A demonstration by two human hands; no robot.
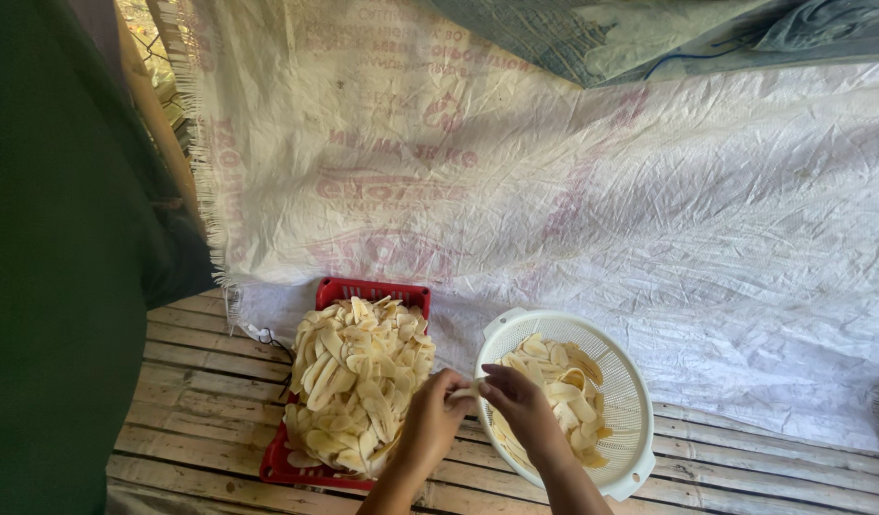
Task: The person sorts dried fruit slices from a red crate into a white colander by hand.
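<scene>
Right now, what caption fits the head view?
Two hands hold a pale slice between a red basket and a white colander.

Rough outdoor or semi-outdoor food-preparation spot, rural and makeshift; no fitted kitchen. Floor is a slatted bamboo platform, strips laid side by side with gaps between. A large woven plastic sack sheet, white with faded red print and a frayed left edge, is spread over most of the platform and reaches its far edge. Tarpaulin at the top. Daylight and greenery through a gap at the top left corner. Bulk food work: red plastic crate heaped with pale slices, white colander beside it, both on the slats.
</scene>
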